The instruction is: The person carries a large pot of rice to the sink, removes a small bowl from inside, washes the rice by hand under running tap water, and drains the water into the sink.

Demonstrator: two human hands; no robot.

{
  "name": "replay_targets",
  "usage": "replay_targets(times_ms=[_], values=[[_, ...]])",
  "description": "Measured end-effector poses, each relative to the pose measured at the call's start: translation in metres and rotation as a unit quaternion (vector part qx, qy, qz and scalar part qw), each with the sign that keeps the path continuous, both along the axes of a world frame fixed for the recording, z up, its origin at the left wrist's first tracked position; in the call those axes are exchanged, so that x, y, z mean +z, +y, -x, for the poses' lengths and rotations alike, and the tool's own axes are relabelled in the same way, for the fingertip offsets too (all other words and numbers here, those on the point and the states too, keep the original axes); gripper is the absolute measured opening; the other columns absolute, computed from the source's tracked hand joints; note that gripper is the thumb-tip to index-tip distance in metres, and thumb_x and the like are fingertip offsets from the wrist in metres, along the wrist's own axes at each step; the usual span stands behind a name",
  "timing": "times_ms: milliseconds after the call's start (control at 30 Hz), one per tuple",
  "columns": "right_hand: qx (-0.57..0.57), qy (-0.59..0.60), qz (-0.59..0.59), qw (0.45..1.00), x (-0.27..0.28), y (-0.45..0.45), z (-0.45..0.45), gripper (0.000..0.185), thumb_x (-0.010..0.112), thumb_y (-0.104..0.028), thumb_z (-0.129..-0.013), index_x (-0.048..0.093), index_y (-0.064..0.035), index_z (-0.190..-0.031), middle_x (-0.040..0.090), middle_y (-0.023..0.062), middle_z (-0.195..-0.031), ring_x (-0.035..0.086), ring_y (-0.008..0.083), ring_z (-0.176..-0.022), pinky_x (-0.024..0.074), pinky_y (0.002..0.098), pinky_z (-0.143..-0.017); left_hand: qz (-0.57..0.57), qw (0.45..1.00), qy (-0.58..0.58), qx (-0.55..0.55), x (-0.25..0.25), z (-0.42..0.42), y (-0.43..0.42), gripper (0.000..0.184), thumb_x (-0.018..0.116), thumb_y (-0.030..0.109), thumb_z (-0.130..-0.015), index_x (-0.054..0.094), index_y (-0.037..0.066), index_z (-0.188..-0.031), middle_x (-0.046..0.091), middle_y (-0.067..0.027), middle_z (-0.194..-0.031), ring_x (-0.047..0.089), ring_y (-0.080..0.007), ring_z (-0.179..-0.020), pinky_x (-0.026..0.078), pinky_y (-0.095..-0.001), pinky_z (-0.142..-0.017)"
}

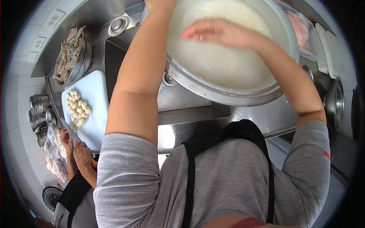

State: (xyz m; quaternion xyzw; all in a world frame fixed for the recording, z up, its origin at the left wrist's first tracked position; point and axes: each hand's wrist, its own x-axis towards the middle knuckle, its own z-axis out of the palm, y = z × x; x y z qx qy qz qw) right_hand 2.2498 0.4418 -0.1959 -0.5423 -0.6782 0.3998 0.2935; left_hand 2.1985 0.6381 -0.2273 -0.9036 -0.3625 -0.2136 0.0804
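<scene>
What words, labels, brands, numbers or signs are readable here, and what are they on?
None can be read with certainty.
Small red marking on the grey fabric right sleeve: too small and blurred.
White rectangular wall plates: no legible lettering.

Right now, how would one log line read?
right hand: open over cloudy liquid in metal basin | left hand: mostly cut off, top edge | co-worker's hand: holds knife

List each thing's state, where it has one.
Pot: uncovered, holding cloudy liquid
Right hand: open, over liquid, blurred
Left hand: mostly cut off, grip unclear
Bowl: heaped with shrimp
Board: flat, white pieces on it
Knife: held in co-worker's hand
Fan: running or off, unclear
</scene>
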Motion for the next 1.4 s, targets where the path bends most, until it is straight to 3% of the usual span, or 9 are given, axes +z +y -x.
replay_targets(times_ms=[167,467,600,733,800,867,1000,1233,1400], values=[[0.035,-0.002,-0.029,0.999,-0.004,-0.071,0.05,0.032,0.05,-0.021,-0.087,0.055,-0.0131,-0.117,0.05,0.0044,-0.123,0.046,0.0212,-0.114,0.0383,0.0331,-0.096,-0.005,1.0,0.005,0.0,-0.002,-0.001,0.0,0.041,0.052,0.033,-0.083,0.045,0.005,-0.112,0.052,-0.0137,-0.104,0.058,-0.0279,-0.089,0.05,-0.036,-0.072],[-0.022,-0.019,0.035,0.999,0.031,-0.152,0.013,0.022,0.062,-0.006,-0.076,0.065,-0.01,-0.097,0.063,0.003,-0.098,0.059,0.0184,-0.092,0.0483,0.0283,-0.079,-0.026,0.999,0.027,0.016,-0.004,-0.003,0.0,0.045,0.05,0.034,-0.085,0.042,0.003,-0.117,0.052,-0.0139,-0.105,0.058,-0.0272,-0.09,0.05,-0.0344,-0.073],[-0.047,-0.212,0.142,0.966,0.052,-0.157,-0.027,0.01,0.063,-0.001,-0.073,0.065,-0.0047,-0.082,0.062,0.0053,-0.08,0.06,0.0181,-0.079,0.0481,0.0287,-0.075,-0.015,1.0,0.02,0.012,-0.001,-0.002,-0.001,0.049,0.049,0.034,-0.085,0.04,0.003,-0.122,0.052,-0.0143,-0.105,0.058,-0.027,-0.09,0.05,-0.0339,-0.073],[-0.131,-0.324,0.19,0.917,0.033,-0.147,-0.077,0.01,0.06,-0.003,-0.075,0.064,-0.0037,-0.084,0.062,0.0083,-0.081,0.058,0.0213,-0.079,0.0455,0.0309,-0.071,-0.008,1.0,0.017,0.015,0.002,-0.004,0.002,0.049,0.05,0.034,-0.084,0.041,0.003,-0.12,0.052,-0.0144,-0.105,0.058,-0.0273,-0.09,0.05,-0.0344,-0.073],[0.08,-0.212,0.28,0.933,0.013,-0.131,-0.074,0.014,0.058,-0.007,-0.077,0.063,-0.0056,-0.089,0.062,0.0104,-0.086,0.058,0.0225,-0.08,0.0449,0.0317,-0.073,0.007,1.0,0.026,0.005,0.0,-0.002,0.003,0.048,0.051,0.034,-0.084,0.042,0.003,-0.118,0.052,-0.014,-0.105,0.058,-0.0274,-0.09,0.05,-0.0353,-0.073],[0.14,-0.098,0.302,0.938,-0.01,-0.112,-0.042,0.016,0.056,-0.014,-0.078,0.063,-0.0061,-0.091,0.062,0.0135,-0.089,0.058,0.0252,-0.083,0.0446,0.0351,-0.074,0.009,1.0,0.019,0.007,0.0,-0.002,0.002,0.047,0.051,0.034,-0.084,0.042,0.003,-0.118,0.052,-0.0139,-0.105,0.058,-0.0274,-0.09,0.05,-0.0358,-0.073],[0.226,-0.352,0.309,0.854,-0.046,-0.067,0.006,0.025,0.05,-0.022,-0.08,0.063,-0.0045,-0.092,0.061,0.0161,-0.094,0.058,0.0317,-0.088,0.0445,0.0406,-0.076,0.029,0.999,0.013,0.014,0.003,-0.002,0.0,0.045,0.051,0.034,-0.084,0.044,0.004,-0.117,0.052,-0.0131,-0.106,0.057,-0.0271,-0.091,0.05,-0.0363,-0.073],[0.212,-0.479,0.286,0.802,-0.098,-0.012,0.008,0.029,0.053,-0.022,-0.075,0.062,-0.0077,-0.099,0.061,0.0134,-0.101,0.057,0.0305,-0.093,0.0448,0.0424,-0.078,0.025,1.0,-0.003,0.019,-0.003,-0.005,0.004,0.045,0.051,0.035,-0.084,0.044,0.005,-0.117,0.051,-0.012,-0.108,0.057,-0.0266,-0.091,0.049,-0.0363,-0.073],[0.034,-0.496,0.315,0.809,-0.122,0.041,-0.017,0.035,0.049,-0.027,-0.078,0.059,-0.0112,-0.108,0.056,0.012,-0.114,0.053,0.0274,-0.104,0.0417,0.0405,-0.086,0.044,0.999,-0.004,0.013,0.003,0.0,0.0,0.043,0.051,0.034,-0.084,0.044,0.007,-0.116,0.051,-0.0118,-0.108,0.056,-0.0263,-0.092,0.049,-0.0371,-0.073]])
